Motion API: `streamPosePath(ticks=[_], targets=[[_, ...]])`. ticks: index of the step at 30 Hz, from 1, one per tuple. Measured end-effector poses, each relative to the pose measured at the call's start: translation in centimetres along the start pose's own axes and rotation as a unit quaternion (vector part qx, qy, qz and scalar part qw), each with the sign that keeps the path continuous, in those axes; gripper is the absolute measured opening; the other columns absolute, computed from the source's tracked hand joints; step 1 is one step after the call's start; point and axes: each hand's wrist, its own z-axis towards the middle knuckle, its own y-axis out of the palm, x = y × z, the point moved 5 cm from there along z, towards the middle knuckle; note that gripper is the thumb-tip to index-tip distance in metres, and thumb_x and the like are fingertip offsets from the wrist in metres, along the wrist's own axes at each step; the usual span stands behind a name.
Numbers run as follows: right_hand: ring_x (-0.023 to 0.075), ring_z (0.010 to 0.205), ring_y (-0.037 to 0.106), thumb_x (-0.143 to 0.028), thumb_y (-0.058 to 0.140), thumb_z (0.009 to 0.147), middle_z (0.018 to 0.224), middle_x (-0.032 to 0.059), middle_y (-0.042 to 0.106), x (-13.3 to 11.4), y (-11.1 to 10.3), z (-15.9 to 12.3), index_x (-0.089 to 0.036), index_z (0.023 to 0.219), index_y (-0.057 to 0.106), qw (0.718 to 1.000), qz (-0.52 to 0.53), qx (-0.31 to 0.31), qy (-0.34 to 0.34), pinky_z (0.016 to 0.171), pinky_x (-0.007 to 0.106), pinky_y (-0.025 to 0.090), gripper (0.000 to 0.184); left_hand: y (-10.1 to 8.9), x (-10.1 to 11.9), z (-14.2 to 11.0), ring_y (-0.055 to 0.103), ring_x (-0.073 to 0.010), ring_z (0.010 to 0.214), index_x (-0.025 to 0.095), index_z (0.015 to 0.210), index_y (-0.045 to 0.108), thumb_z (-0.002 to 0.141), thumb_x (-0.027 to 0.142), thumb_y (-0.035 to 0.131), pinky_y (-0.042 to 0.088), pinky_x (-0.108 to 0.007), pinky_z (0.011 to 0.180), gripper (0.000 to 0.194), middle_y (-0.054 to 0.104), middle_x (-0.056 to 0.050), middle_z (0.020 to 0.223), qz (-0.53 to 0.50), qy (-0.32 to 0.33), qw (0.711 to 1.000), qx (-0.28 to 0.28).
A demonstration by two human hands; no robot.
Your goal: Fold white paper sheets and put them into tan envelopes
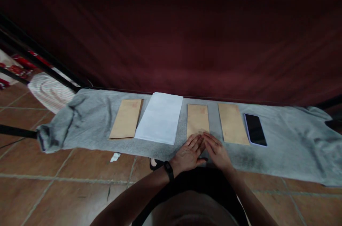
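My left hand (187, 154), with a black band on its wrist, rests with fingers stretched out at the near end of a brown paper envelope (197, 118). Beside it, my right hand (217, 152) touches the same end, its fingers extended and meeting the left fingertips. The envelope lies flat, its near edge partly hidden under the hands. To its right is another brown envelope (233, 124). On the left are a stack of white paper (160, 117) and, overlapped by it or just touching, a thicker brown envelope stack (126, 118).
A phone (255, 129) in a lilac case lies right of the envelopes. Everything sits on a narrow surface covered by a grey cloth (291, 140). A dark red curtain (171, 41) hangs behind. Black metal bars (18, 131) stand at left, above a tiled floor (88, 190).
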Motion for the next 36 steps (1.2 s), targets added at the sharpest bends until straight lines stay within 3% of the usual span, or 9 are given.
streamPosePath(ticks=[4, 8, 13, 17, 25, 31, 36], targets=[[0.0218, 0.143, 0.041, -0.03, 0.037, 0.103, 0.152, 0.005, 0.049, -1.8, 1.6, 3.0, -0.024, 0.142, 0.055, 0.991, -0.035, -0.104, -0.077, 0.122, 0.047, 0.031, 0.043, 1.1, -0.1, -0.1, 0.034, -0.0324, 0.146, 0.011, 0.141, 0.05, 0.095, 0.059, 0.05, 0.018, -0.049, 0.121, 0.067, 0.054, -0.02, 0.144, 0.007, -0.005, 1.0, -0.011], [0.0233, 0.147, 0.034, -0.032, 0.036, 0.104, 0.159, 0.0052, 0.039, -1.5, 3.2, 5.4, -0.024, 0.145, 0.052, 0.974, -0.126, -0.147, -0.118, 0.123, 0.049, 0.026, 0.044, 1.1, 0.0, -0.1, 0.042, -0.0318, 0.14, 0.017, 0.14, 0.052, 0.094, 0.06, 0.051, 0.023, -0.049, 0.119, 0.063, 0.055, -0.017, 0.144, 0.016, -0.006, 1.0, -0.009], [0.0235, 0.15, 0.027, -0.034, 0.032, 0.105, 0.163, 0.0044, 0.03, 0.0, 4.1, 8.1, -0.023, 0.15, 0.044, 0.958, -0.215, -0.141, -0.123, 0.123, 0.048, 0.026, 0.048, 0.3, 0.1, 0.0, 0.036, -0.0318, 0.144, 0.017, 0.149, 0.042, 0.095, 0.065, 0.046, 0.015, -0.049, 0.122, 0.072, 0.048, -0.017, 0.151, 0.038, 0.014, 0.999, 0.005], [0.0239, 0.15, 0.028, -0.035, 0.028, 0.105, 0.163, 0.0048, 0.031, 1.0, 4.2, 10.2, -0.023, 0.15, 0.045, 0.959, -0.239, -0.111, -0.105, 0.123, 0.048, 0.026, 0.049, 0.3, 0.0, -0.1, 0.036, -0.0299, 0.145, 0.017, 0.154, 0.032, 0.096, 0.066, 0.04, 0.012, -0.048, 0.123, 0.077, 0.048, -0.017, 0.151, 0.045, 0.015, 0.999, -0.002], [0.0251, 0.148, 0.033, -0.036, 0.029, 0.104, 0.161, 0.0092, 0.034, 1.9, 4.3, 13.4, -0.02, 0.151, 0.042, 0.954, -0.29, -0.053, -0.048, 0.122, 0.047, 0.023, 0.052, 0.2, -0.1, 0.0, 0.018, -0.0295, 0.153, 0.016, 0.156, 0.026, 0.097, 0.066, 0.039, 0.01, -0.048, 0.123, 0.079, 0.024, -0.019, 0.163, 0.015, 0.019, 1.0, -0.019], [0.027, 0.148, 0.031, -0.037, 0.027, 0.105, 0.161, 0.0126, 0.032, 1.5, 4.6, 13.2, -0.015, 0.152, 0.041, 0.949, -0.309, -0.04, -0.043, 0.122, 0.049, 0.02, 0.054, 0.4, -0.1, -0.1, 0.016, -0.0312, 0.153, 0.015, 0.157, 0.025, 0.096, 0.066, 0.039, 0.009, -0.049, 0.123, 0.081, 0.024, -0.02, 0.163, 0.009, 0.023, 0.999, -0.024], [0.028, 0.149, 0.03, -0.038, 0.029, 0.104, 0.162, 0.0057, 0.031, 1.3, 4.9, 11.1, -0.024, 0.154, 0.038, 0.945, -0.312, -0.073, -0.063, 0.121, 0.051, 0.019, 0.052, 1.1, -0.2, -0.3, 0.028, -0.032, 0.149, 0.015, 0.157, 0.023, 0.095, 0.07, 0.035, 0.01, -0.05, 0.122, 0.084, 0.038, -0.02, 0.157, 0.025, 0.021, 0.999, -0.034]])
